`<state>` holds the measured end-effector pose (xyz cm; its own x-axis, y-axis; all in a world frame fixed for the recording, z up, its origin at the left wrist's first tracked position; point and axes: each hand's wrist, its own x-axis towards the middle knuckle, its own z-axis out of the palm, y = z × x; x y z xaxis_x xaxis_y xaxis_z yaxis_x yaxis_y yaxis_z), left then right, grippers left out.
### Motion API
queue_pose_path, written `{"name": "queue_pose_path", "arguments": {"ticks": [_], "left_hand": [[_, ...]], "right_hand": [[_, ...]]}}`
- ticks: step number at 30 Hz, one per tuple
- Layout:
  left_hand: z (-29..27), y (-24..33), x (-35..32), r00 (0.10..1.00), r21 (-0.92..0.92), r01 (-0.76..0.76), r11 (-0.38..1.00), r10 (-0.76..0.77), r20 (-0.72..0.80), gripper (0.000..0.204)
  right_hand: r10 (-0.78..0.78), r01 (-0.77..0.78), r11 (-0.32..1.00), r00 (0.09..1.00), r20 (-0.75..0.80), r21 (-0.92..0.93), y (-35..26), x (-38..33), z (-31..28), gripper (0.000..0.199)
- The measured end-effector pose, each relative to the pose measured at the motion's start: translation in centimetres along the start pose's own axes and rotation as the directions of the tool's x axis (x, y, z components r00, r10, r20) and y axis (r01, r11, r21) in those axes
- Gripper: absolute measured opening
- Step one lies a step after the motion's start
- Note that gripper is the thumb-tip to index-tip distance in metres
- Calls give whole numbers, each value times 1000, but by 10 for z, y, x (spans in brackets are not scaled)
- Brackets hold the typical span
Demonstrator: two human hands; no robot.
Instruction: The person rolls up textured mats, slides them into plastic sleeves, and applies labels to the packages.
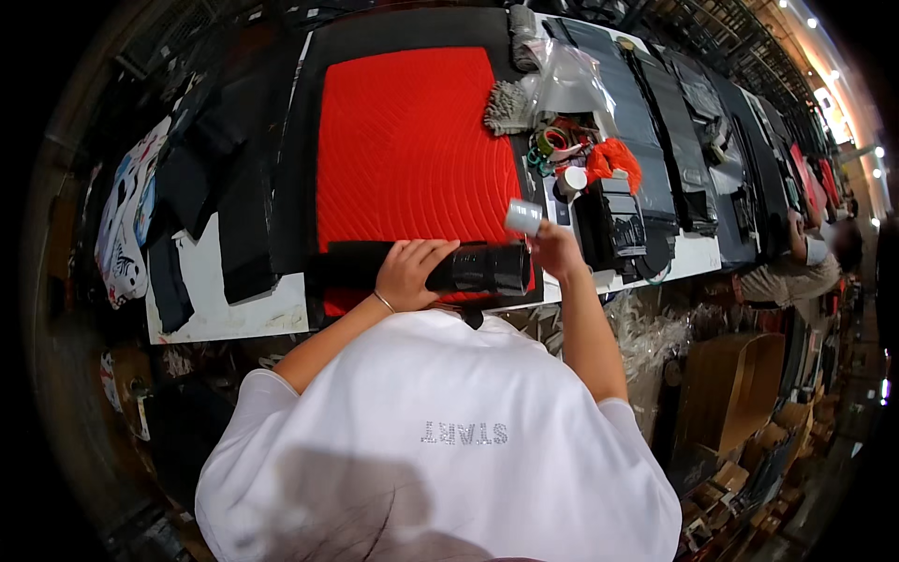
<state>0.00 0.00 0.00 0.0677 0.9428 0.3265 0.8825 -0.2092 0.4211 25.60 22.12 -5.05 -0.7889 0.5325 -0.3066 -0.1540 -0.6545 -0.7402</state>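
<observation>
On the near edge of the worktable [234,314], my left hand [407,272] lies flat and spread over a rolled-up black fabric bundle [449,267], fingers open and pressing down on its top. My right hand [554,248] is raised just past the roll's right end, fingers curled around a small roll of tape [524,217], which it holds up off the table.

Behind the bundle, a red quilted mat [407,140] covers the middle of the table, lying on a larger black sheet [309,122]. Black cloth pieces [211,178] are strewn to the left, beside a white printed bag [126,225] at the table's far left edge.

To the right of the mat sits a cluster of small things: a grey knitted glove [506,105], a clear plastic bag [567,80], coloured tape rings [552,142], an orange tangle of netting [616,159], and a black box-shaped item [613,225] just beside my right hand. Long black strips [655,112] lie further along the table.

At the far right, another person [796,267] leans over the table. A brown cardboard box [726,389] stands on the floor below, with clear plastic wrap [646,332] between it and my right arm.
</observation>
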Motion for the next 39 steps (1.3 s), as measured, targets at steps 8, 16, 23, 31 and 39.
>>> {"name": "queue_pose_path", "arguments": {"ticks": [8,16,23,31,39], "left_hand": [[-14,-19,39,933,8,281,960,-271,-235,77],[-22,12,15,992,-37,44,998,-48,-113,76],[24,-9,27,989,-60,96,994,-89,119,77],[72,-74,98,810,12,493,870,-464,360,83],[45,-57,89,913,-46,391,919,-381,144,78]], "right_hand": [[-403,353,269,886,228,-896,-31,-117,147,23],[45,-50,965,999,-24,-257,24,-17,-65,40],[-64,-33,816,987,-147,-578,-48,-25,118,35],[-265,255,613,958,110,-748,-22,-129,153,26],[-541,-420,66,747,-386,-905,13,-21,-65,54]]}}
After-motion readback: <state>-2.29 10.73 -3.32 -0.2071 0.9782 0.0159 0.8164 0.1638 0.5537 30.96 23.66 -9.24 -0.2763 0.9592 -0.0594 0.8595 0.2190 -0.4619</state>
